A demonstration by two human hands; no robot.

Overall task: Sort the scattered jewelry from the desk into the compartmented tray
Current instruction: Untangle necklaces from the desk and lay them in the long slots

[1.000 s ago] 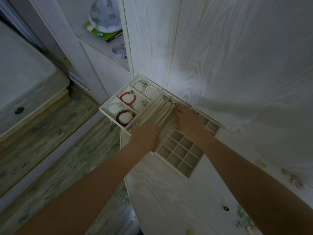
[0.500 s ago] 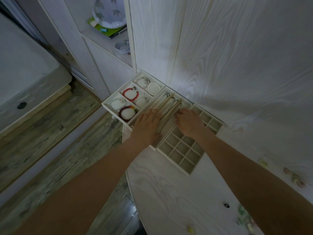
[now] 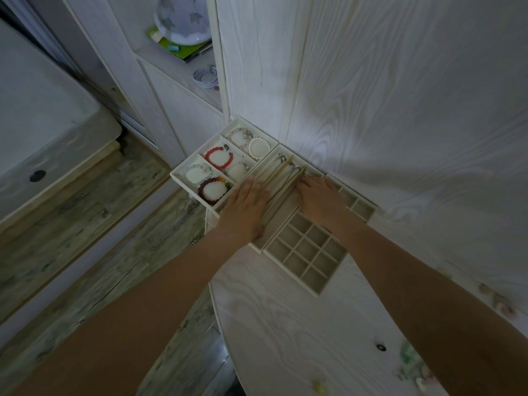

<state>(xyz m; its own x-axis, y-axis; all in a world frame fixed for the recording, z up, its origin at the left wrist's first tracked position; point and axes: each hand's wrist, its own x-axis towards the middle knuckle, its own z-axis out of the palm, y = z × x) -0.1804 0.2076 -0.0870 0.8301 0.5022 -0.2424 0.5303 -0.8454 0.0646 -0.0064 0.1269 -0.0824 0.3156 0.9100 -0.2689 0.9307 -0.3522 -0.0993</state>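
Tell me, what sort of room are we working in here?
Probably a bedroom: a white wood-grain desk beside built-in cupboards, jewelry trays with bracelets, a charging cable on a shelf, wood-look flooring.

Bracelet tray [image 3: 183, 174] lies left of grid tray [image 3: 311, 290].

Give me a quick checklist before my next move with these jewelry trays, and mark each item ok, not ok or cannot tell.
1. Both hands free to pick up jewelry: not ok. The left hand and right hand both lie on the long-slot tray.
2. Bracelet tray fully on the desk: not ok, its left end overhangs the edge.
3. Free compartments: ok, the grid tray looks unfilled.
4. Jewelry left on the desk: ok, small pieces lie at the near right.
5. Necklaces lying straight in their slots: cannot tell, hands cover part.
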